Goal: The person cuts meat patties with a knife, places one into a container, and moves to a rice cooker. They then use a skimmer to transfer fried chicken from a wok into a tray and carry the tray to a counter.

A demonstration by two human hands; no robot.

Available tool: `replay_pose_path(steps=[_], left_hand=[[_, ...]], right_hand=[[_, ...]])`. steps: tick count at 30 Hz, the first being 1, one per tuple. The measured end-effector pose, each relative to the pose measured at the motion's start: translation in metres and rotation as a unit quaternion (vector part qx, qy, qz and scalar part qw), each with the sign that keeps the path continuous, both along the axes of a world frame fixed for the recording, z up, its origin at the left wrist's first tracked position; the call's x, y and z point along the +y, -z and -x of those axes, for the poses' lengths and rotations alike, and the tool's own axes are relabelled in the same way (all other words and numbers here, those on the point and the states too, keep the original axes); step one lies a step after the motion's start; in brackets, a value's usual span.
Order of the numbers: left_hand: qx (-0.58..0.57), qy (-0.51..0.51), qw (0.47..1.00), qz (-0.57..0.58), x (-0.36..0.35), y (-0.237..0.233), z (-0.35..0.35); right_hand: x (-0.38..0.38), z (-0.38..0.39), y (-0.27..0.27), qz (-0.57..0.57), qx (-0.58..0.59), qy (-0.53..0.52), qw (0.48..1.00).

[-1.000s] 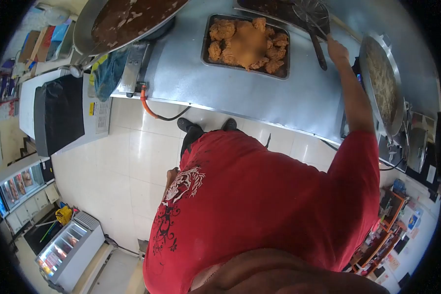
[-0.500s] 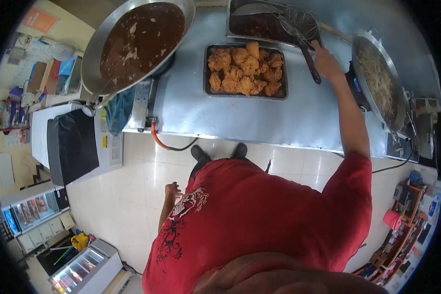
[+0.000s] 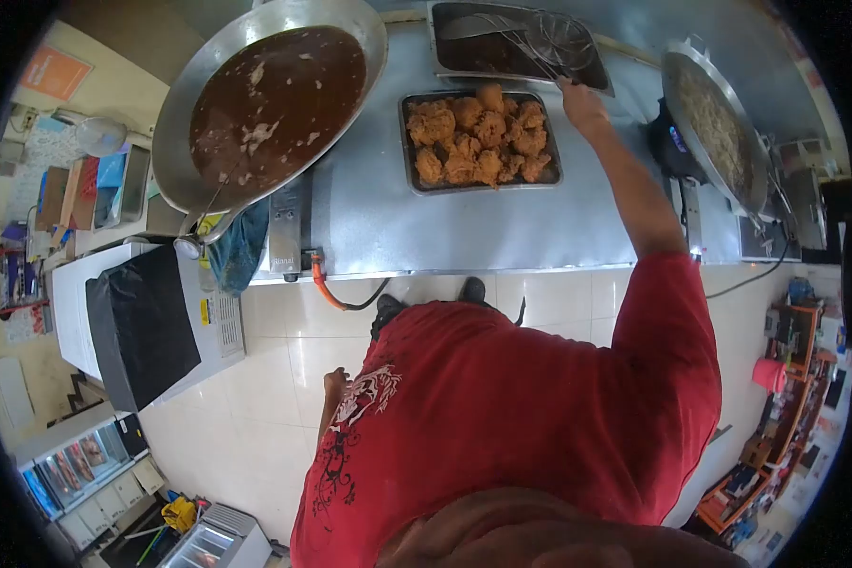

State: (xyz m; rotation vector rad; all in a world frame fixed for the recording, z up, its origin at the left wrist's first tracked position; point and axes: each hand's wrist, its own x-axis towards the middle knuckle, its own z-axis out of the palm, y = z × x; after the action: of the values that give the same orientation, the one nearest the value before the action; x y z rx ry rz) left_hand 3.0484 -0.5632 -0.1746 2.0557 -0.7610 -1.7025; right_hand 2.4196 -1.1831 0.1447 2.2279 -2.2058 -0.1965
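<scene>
At the back of the metal counter, my right hand point(image 3: 582, 102) is closed at the front edge of a deep metal tray point(image 3: 433, 57). Its fingers are around the handle end of a wire skimmer point(image 3: 560, 38), whose round head lies over dark contents. A flat metal turner point(image 3: 473, 26) rests in the same tray. Just left of my forearm, pieces of fried chicken point(image 3: 488, 128) fill a dark-rimmed tray point(image 3: 483, 187). My left hand point(image 3: 336, 381) hangs low beside my body, fingers loosely apart and holding nothing; my shirt partly covers that arm.
A large wok of brown oil point(image 3: 284, 104) stands at the left on a burner point(image 3: 284, 232), with an orange hose point(image 3: 322, 284) below. Another wok point(image 3: 719, 123) with pale bubbling contents is at the right. A black-covered appliance point(image 3: 142, 322) stands lower left.
My right hand has moved left and up toward the tray, and its fingers have closed at the skimmer's handle. The skimmer head has shifted slightly. The view has tilted a little.
</scene>
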Motion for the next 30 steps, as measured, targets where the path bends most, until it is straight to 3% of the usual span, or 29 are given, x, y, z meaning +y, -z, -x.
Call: replay_pose_path(steps=[3,4,5,7,9,12,15,17,18,19,20,21,23,25,27,30], left_hand=[[-0.082,-0.192,0.964,-0.165,-0.019,0.013,0.008],[-0.082,-0.177,0.953,-0.233,-0.027,0.014,0.002],[-0.088,-0.168,0.955,-0.228,-0.039,0.007,0.007],[-0.103,-0.151,0.958,-0.219,-0.055,-0.016,0.019],[-0.137,0.095,0.982,-0.093,-0.048,0.018,0.005],[-0.164,0.094,0.979,-0.078,-0.088,-0.025,0.037],[-0.156,-0.003,0.981,-0.113,-0.124,-0.091,0.085],[-0.15,-0.083,0.972,-0.158,-0.146,-0.126,0.116],[-0.149,-0.083,0.974,-0.148,-0.15,-0.134,0.128],[-0.146,-0.067,0.979,-0.122,-0.154,-0.139,0.138],[-0.142,-0.049,0.984,-0.098,-0.157,-0.145,0.148],[-0.138,-0.03,0.987,-0.074,-0.159,-0.151,0.157],[-0.157,0.009,0.987,-0.025,-0.182,-0.175,0.185],[-0.184,0.052,0.981,0.019,-0.21,-0.19,0.205],[-0.234,0.133,0.949,0.163,-0.239,-0.178,0.21],[-0.204,0.046,0.958,0.199,-0.305,-0.204,0.243]], right_hand=[[0.013,0.027,0.026,-0.024,0.029,-0.012,0.999],[0.011,0.041,0.052,-0.014,0.048,-0.05,0.998],[0.008,0.057,0.088,-0.004,0.066,-0.089,0.994],[0.029,0.059,0.098,-0.001,0.037,-0.095,0.995],[0.072,0.027,0.054,-0.009,-0.056,-0.029,0.998],[0.082,0.056,0.099,0.087,0.013,-0.012,0.996],[0.126,0.045,0.101,0.107,0.064,0.015,0.992],[0.145,0.046,0.135,0.074,0.029,0.013,0.997],[0.143,0.049,0.143,-0.038,-0.117,0.085,0.989],[0.14,0.052,0.15,-0.15,-0.258,0.155,0.942],[0.14,0.056,0.158,-0.259,-0.387,0.219,0.858],[0.14,0.059,0.169,-0.245,-0.509,0.256,0.784],[0.136,0.063,0.191,-0.198,-0.719,0.315,0.587],[0.139,0.065,0.213,-0.187,-0.759,0.309,0.542],[0.144,0.066,0.219,-0.182,-0.78,0.304,0.516],[0.191,0.054,0.208,-0.185,-0.781,0.316,0.506]])
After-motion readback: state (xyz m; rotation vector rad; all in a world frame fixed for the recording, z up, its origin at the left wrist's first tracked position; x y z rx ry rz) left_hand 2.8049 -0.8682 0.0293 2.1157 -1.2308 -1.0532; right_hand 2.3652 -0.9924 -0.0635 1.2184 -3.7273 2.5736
